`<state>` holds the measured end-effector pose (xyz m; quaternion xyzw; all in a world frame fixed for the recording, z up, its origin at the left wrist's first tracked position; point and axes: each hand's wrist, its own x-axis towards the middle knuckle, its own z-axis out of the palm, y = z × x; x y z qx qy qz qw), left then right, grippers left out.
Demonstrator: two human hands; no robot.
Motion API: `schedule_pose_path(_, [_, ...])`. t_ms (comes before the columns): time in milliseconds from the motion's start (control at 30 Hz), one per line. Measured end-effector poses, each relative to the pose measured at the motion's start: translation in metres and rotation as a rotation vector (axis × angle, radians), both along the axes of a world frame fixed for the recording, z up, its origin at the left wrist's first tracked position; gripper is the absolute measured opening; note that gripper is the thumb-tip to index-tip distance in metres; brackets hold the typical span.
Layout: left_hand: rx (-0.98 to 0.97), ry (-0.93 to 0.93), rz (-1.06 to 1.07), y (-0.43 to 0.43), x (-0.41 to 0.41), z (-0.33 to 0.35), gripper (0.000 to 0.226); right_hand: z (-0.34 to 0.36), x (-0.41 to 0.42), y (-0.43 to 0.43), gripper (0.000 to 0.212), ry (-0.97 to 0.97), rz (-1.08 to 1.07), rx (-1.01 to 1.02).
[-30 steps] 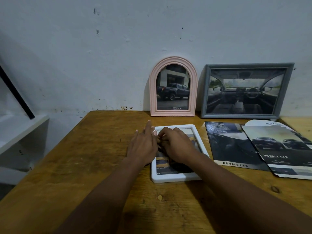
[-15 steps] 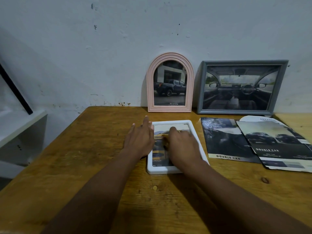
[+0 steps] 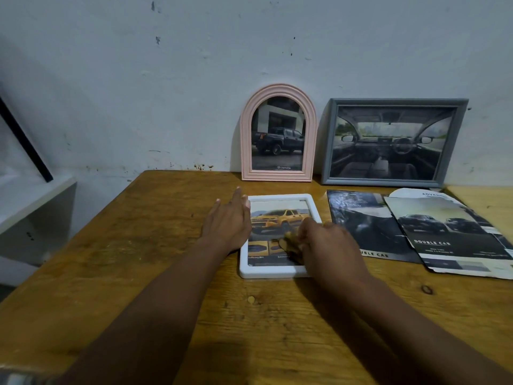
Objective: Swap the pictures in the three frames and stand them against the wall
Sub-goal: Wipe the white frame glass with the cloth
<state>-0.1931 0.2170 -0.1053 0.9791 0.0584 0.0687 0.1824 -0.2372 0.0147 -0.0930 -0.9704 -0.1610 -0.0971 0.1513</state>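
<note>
Visitor: Where is each of the three frames?

Watcher: Two stand at the far edge of the wooden table [image 3: 133, 245], leaning on the wall [image 3: 194, 79]. The pink arched frame [image 3: 278, 173] is on the left and holds a dark pickup. The grey frame [image 3: 394, 102] is just to its right and shows a car's interior. The white frame [image 3: 270, 272] lies flat on the table, nearer than the pink one, with a yellow truck picture [image 3: 277, 218] in it.

Visitor: And the hands?

Watcher: The left hand [image 3: 226, 226] lies flat, fingers straight and relaxed. It rests across the left rim of the white frame, with its fingertips pointing at the wall. The right hand [image 3: 330, 248] covers the near right part of that frame, with its fingers bent down onto the picture.

Visitor: Is the right hand pinching anything?

Watcher: I cannot tell. The fingertips are blurred and mixed with their reflection in the pane.

Visitor: What else is on the table?

Watcher: Two loose prints lie flat to the right of the white frame. The dark sheet [image 3: 369, 226] is just beside the frame, and the curled "DOUBLE CAB" sheet [image 3: 449, 232] overlaps its right side. Both lie just in front of the grey frame.

Visitor: And off the table?

Watcher: A white shelf [image 3: 36, 201] at the far left, with a black bar [image 3: 25, 143] slanting above it.
</note>
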Motion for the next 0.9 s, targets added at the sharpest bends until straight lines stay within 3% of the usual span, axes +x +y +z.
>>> schedule_pose_path(200, [0.004,-0.003,0.002,-0.001,-0.001,0.001,0.056,-0.012,-0.027,0.057,0.029,-0.038,0.029,0.163])
schedule_pose_path(367, [0.013,-0.005,-0.011,0.001,0.0,0.0,0.057,-0.011,-0.009,0.024,0.022,0.248,0.39,0.336])
schedule_pose_path(500, [0.05,0.014,-0.001,0.002,0.001,0.0,0.056,0.009,0.006,-0.002,0.025,0.149,0.533,0.071])
schedule_pose_path(600, [0.076,0.024,0.0,0.002,0.003,0.001,0.056,0.015,0.011,-0.03,0.021,0.114,0.482,-0.086])
schedule_pose_path(733, [0.088,0.046,0.005,-0.001,0.0,0.006,0.056,0.014,0.01,-0.053,0.021,0.092,0.429,-0.09])
schedule_pose_path(800, [0.1,0.056,-0.004,-0.004,-0.003,0.009,0.056,0.011,0.01,-0.053,0.021,0.111,0.419,-0.015])
schedule_pose_path(900, [0.102,0.066,-0.015,-0.004,-0.004,0.009,0.056,0.007,0.013,-0.056,0.021,0.223,0.373,0.274])
